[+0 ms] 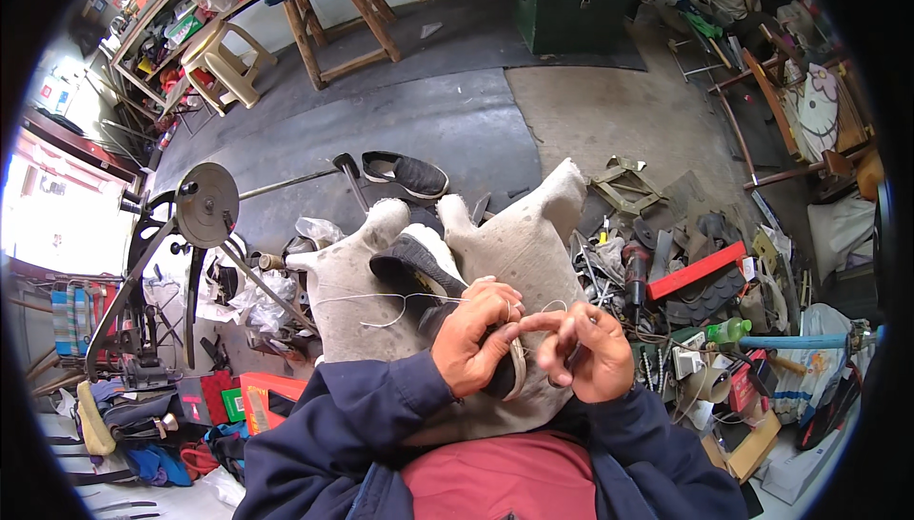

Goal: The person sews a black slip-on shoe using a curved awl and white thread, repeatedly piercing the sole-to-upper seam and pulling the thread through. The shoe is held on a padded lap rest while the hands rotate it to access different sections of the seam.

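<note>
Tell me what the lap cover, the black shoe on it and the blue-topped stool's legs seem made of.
Lap cover: possibly heavy cloth or leather; dull, stained, folded. Black shoe: probably fabric, as its upper looks matte. Stool legs: likely unpainted wood; brown, unevenly rounded.

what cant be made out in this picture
Head view: lap shoe, partly covered by the left hand.
Head view: what the right hand pinches, if anything; too small.
Head view: run of the thread between the hands; too fine.
Head view: beyond the bright opening; glare.
</note>
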The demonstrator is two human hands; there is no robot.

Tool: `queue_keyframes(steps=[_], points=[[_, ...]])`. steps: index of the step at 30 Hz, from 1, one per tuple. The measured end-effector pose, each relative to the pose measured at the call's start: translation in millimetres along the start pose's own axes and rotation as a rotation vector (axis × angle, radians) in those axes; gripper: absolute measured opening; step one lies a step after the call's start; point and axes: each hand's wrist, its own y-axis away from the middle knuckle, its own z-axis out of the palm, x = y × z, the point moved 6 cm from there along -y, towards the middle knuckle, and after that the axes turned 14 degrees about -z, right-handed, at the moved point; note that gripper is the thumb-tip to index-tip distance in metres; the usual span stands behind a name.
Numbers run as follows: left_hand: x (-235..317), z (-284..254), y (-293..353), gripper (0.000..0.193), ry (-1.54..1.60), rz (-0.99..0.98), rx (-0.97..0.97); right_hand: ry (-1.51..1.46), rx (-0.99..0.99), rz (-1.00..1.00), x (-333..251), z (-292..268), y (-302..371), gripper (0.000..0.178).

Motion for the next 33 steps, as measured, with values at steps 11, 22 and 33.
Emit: queue_keyframes(steps=[11,22,33], points=[[-23.0,-58.3,0.8,0.021,0.838,-0.428,0.154,1.332,-0.283,-0.263,-8.7,30.4,1.3,0.049],[-37.6,-164.6,1.9,0.024,0.668,-0.309,0.4,1.559,-0.311,-0.25,2.2,14.9,10.8,0.06],[-54.1,-247.5,18.9,0.023,0.493,-0.203,0.682,1.485,-0.23,-0.242,7.2,8.7,11.8,0.048]])
